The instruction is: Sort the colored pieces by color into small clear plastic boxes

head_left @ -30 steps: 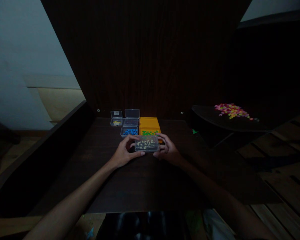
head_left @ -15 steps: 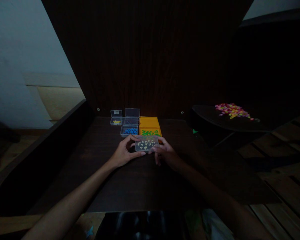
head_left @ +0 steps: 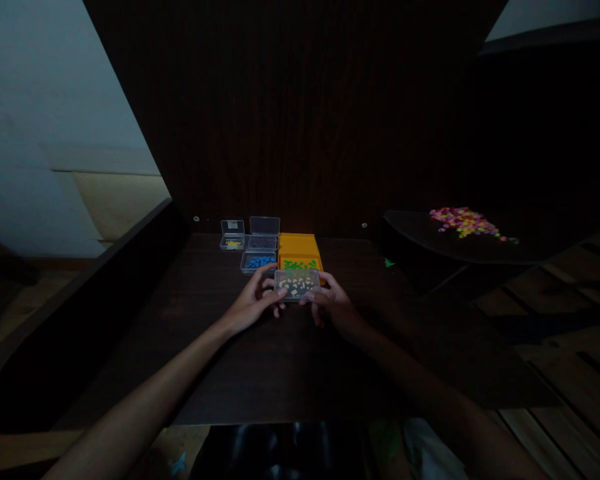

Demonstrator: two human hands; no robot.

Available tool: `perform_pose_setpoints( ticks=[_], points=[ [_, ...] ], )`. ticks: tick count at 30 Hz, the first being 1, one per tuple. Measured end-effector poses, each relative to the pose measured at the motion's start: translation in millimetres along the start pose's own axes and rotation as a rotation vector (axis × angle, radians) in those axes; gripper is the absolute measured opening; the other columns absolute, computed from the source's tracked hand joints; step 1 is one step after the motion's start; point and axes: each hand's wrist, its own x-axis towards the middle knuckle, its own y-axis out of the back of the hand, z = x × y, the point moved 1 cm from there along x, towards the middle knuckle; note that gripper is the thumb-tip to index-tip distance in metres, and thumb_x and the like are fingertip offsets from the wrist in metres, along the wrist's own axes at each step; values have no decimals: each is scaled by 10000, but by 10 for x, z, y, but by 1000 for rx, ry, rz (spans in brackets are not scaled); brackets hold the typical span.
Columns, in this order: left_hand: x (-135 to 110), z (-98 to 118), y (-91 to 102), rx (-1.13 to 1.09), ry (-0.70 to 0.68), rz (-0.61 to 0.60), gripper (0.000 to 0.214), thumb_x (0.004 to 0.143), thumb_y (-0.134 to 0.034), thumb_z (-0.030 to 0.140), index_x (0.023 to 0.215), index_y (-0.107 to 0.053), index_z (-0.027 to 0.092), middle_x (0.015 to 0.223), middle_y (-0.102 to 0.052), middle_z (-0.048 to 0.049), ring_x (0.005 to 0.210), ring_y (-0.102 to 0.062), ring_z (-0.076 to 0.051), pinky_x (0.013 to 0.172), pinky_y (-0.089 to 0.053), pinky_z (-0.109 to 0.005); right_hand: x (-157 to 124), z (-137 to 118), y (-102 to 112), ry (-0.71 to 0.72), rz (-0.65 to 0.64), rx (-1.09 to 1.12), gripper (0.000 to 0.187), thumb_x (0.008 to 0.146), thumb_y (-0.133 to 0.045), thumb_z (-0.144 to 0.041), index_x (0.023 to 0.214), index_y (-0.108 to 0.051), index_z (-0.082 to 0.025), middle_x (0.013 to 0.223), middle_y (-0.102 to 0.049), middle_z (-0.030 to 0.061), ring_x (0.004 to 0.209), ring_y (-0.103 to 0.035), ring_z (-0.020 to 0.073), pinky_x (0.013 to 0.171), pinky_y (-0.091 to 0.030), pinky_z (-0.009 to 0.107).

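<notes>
Between my two hands is a clear plastic box with small cream-coloured pieces inside, its lid apparently closed. My left hand grips the left end, thumb on the near face. At the right end my right hand has its thumb on the near corner and fingers behind. Just beyond the box stands an open yellow case holding green pieces. To its left, an open clear box contains blue pieces.
A smaller open clear box with yellow bits is at the back left. On a dark curved shelf to the right lies a heap of pink, purple and yellow pieces. A green scrap is near it. A dark side panel borders the left.
The clear box has shifted slightly right. My left thumb has moved from its lower edge up onto the near face, and the left fingers have changed their hold.
</notes>
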Motion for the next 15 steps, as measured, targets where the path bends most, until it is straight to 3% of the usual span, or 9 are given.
perform_pose_setpoints(
  ticks=[3, 7, 15],
  points=[
    [-1, 4, -9, 6, 66, -20, 731, 750, -756, 409, 1326, -349, 215, 807, -662, -8, 571, -638, -121, 514, -496, -227, -1, -4, -4, 4, -4, 0, 727, 682, -739, -407, 1261, -343, -216, 727, -684, -37, 347, -510, 87, 311, -363, 185],
    [-9, -4, -22, -2, 114, -36, 748, 725, -781, 407, 1300, -359, 181, 676, -676, 9, 519, -627, -119, 496, -478, -209, 0, 1, 1, 1, -20, -8, 692, 666, -741, -403, 1222, -377, -211, 702, -679, -40, 334, -497, 86, 304, -346, 181],
    [-14, -48, -29, -58, 113, -10, 709, 709, -805, 346, 1267, -401, 178, 640, -677, 19, 503, -626, -114, 485, -481, -199, 16, 22, 11, -12, -16, -16, 655, 664, -734, -392, 1198, -402, -208, 680, -681, -38, 324, -463, 77, 306, -295, 174]
  ],
)
